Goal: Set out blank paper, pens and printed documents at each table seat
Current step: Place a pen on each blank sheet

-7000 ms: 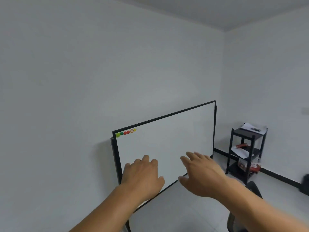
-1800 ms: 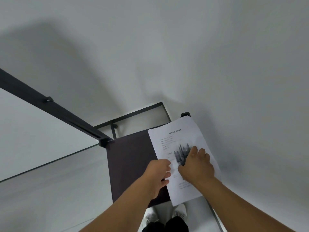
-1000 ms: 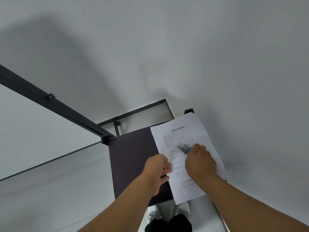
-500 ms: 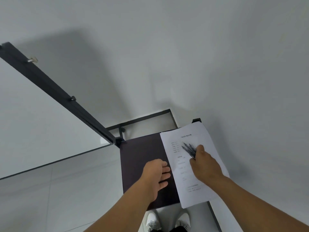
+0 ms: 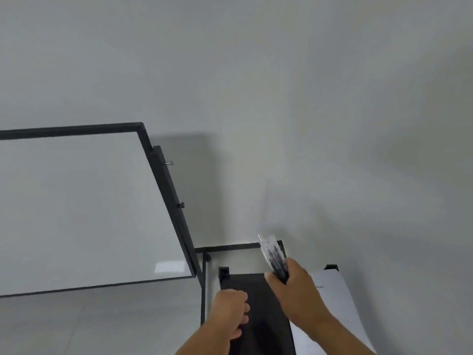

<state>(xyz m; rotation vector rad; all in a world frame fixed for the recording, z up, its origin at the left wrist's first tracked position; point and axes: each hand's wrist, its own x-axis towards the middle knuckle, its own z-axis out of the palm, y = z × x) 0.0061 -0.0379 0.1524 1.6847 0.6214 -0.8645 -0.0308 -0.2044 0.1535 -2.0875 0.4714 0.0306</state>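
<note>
- Pens [image 5: 275,257], bundled in a clear sleeve, are gripped in the right hand [image 5: 298,294] above the dark shelf [image 5: 258,303], likely for carrying to seats.
- Left hand [image 5: 230,312] is loosely curled, holding nothing visible.
- Printed document [image 5: 330,303] lies on the shelf.

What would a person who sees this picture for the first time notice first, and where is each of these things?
The right hand, low and right of centre, grips a bunch of dark pens lifted above a black shelf top. A printed sheet lies on the right part of that shelf. On the left stands a large whiteboard in a black frame, and the left hand is loosely curled at the shelf's left edge.
</note>
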